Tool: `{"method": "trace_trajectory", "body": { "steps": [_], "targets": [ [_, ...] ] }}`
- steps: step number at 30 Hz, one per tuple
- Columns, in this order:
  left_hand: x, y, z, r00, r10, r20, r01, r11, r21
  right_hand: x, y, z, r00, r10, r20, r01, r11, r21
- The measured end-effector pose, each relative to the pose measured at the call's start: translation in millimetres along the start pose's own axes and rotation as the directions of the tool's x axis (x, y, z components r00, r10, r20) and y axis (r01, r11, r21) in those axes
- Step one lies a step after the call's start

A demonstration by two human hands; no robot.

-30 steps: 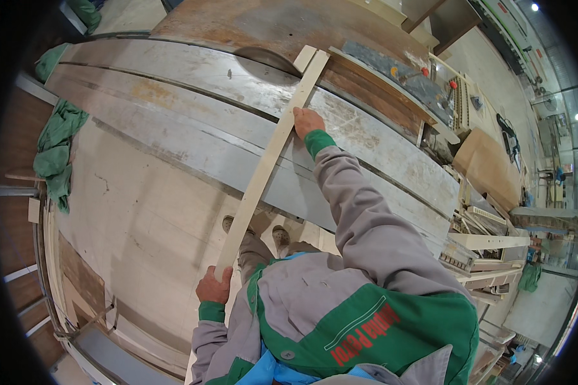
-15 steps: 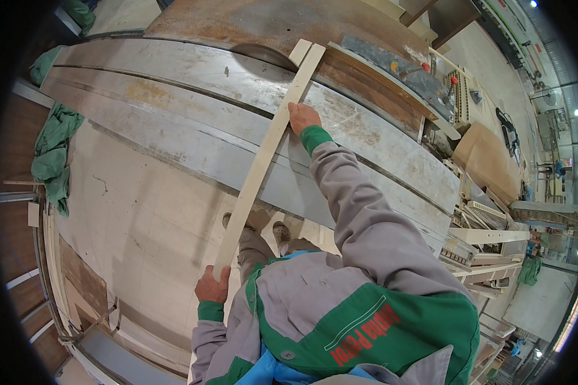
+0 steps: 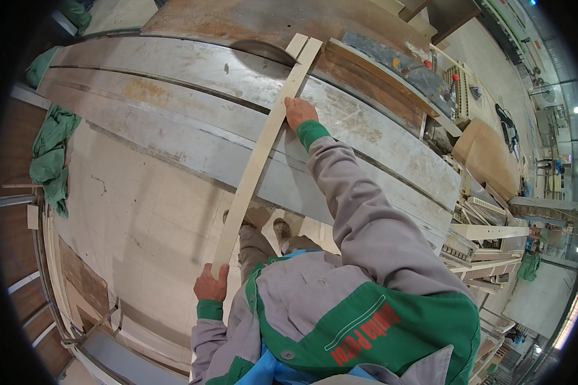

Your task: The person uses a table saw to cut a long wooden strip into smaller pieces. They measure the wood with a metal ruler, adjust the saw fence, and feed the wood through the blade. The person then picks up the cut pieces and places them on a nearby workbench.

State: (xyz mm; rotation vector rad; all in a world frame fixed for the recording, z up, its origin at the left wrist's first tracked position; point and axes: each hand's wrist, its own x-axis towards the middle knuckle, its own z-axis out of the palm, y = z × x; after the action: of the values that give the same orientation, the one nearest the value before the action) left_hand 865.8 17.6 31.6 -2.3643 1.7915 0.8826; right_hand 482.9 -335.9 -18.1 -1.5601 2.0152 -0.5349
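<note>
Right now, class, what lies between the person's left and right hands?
In the head view, a pale wooden strip runs from the left hand, over the edge of the metal table, to the right hand.

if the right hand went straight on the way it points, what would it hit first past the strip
Probably the round blade: past the strip, the right hand points across the table toward it, though depth is hard to judge here.
</note>
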Motion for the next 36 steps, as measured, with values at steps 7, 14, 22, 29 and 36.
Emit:
{"method": "trace_trajectory", "body": {
  "steps": [7, 14, 22, 29, 36],
  "targets": [
    [8.0, -5.2, -6.4, 1.0, -0.001, 0.028, 0.001, 1.0, -0.009, 0.2, -9.2, 0.3, 0.999, 0.032, -0.007, -0.032, 0.998, 0.055],
    [12.6, -9.7, -10.1, 1.0, 0.011, 0.016, -0.011, 1.0, 0.008, -3.3, -18.5, -3.3, 0.999, -0.015, -0.039, 0.015, 1.0, 0.001],
    [16.4, -11.3, -13.0, 0.999, 0.008, 0.043, -0.008, 1.0, 0.004, -3.6, -22.8, -5.5, 0.999, 0.043, 0.028, -0.043, 0.999, -0.007],
    [15.5, -9.7, -14.7, 0.998, 0.0, 0.057, 0.001, 1.0, -0.013, 0.1, -19.6, -3.7, 0.997, 0.073, 0.04, -0.074, 0.997, 0.0],
    [15.3, -10.7, -12.8, 1.0, 0.004, 0.03, -0.005, 1.0, 0.03, -2.2, -21.4, -5.0, 0.998, 0.055, 0.028, -0.055, 0.998, 0.02]
  ]
}}
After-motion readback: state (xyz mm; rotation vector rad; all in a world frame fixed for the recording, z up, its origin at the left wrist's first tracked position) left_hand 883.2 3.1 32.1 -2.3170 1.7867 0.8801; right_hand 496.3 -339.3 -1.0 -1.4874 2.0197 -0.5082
